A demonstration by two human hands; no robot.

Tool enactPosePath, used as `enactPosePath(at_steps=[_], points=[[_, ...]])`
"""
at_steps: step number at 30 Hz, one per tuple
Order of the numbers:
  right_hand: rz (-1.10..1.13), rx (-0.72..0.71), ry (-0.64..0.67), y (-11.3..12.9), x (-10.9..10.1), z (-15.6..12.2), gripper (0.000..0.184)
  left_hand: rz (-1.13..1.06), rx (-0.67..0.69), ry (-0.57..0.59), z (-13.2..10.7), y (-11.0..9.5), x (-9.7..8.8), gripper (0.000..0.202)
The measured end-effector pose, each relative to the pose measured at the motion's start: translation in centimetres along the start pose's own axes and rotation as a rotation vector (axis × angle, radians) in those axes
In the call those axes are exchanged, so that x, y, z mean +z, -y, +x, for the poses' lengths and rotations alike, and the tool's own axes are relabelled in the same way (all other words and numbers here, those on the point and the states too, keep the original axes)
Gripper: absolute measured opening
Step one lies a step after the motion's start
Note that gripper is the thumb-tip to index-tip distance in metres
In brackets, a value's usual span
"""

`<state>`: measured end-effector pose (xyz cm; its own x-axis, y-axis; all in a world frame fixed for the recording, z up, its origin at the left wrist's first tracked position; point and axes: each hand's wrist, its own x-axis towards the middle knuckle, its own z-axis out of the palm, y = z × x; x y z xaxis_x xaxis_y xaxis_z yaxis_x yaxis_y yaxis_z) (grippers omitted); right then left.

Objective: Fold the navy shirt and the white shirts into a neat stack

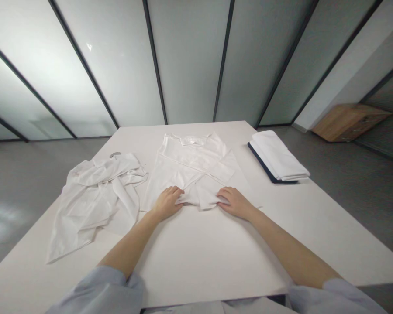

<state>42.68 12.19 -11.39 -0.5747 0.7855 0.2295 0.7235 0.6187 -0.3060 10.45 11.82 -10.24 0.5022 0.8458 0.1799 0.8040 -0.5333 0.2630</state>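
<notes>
A white shirt [192, 168] lies spread flat in the middle of the white table [196, 257], collar away from me and both sleeves folded across its front. My left hand [166, 203] pinches the shirt's lower hem at the left. My right hand [235, 201] grips the same hem at the right. Between the two hands the hem is bunched and lifted a little off the table.
A crumpled white garment [96, 198] lies in a heap at the table's left. At the right edge, a stack of folded white cloth [278, 156] rests on a dark board [265, 168]. A wooden cabinet [349, 122] stands on the floor far right. Glass partitions rise behind.
</notes>
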Motion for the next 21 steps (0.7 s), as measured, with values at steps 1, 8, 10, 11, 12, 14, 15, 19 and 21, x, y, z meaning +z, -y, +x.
enactPosePath(at_steps=[1, 8, 10, 11, 12, 14, 15, 19, 21], points=[[0.0, -0.005, 0.006, 0.0, 0.0, 0.1, 0.028, 0.02, -0.013, 0.023, 0.1, 0.1, 0.0, 0.034], [-0.122, 0.146, 0.068, -1.5, -0.8, 0.1, 0.051, 0.129, -0.144, 0.06, 0.1, 0.9, -0.4, 0.043], [-0.165, 0.233, 0.056, -2.3, -1.3, -0.1, 0.051, 0.157, -0.206, 0.055, -0.1, 1.1, -0.9, 0.043], [-0.18, 0.273, 0.046, -2.6, -1.5, -0.3, 0.049, 0.173, -0.236, 0.054, -0.2, 1.2, -1.1, 0.042], [-0.19, 0.307, 0.034, -3.0, -1.8, -0.5, 0.047, 0.188, -0.266, 0.06, -0.3, 1.3, -1.5, 0.04], [-0.194, 0.351, 0.008, -3.8, -2.5, -0.9, 0.043, 0.216, -0.326, 0.091, -0.6, 1.8, -2.2, 0.035], [-0.187, 0.364, -0.006, -4.2, -2.8, -1.1, 0.041, 0.226, -0.354, 0.115, -0.7, 2.1, -2.5, 0.033], [-0.112, 0.391, -0.091, -5.7, -4.2, -1.9, 0.04, 0.236, -0.425, 0.162, -1.5, 3.8, -4.4, 0.031], [-0.064, 0.414, -0.136, -6.2, -4.9, -2.2, 0.039, 0.223, -0.445, 0.144, -1.8, 4.7, -5.4, 0.035]])
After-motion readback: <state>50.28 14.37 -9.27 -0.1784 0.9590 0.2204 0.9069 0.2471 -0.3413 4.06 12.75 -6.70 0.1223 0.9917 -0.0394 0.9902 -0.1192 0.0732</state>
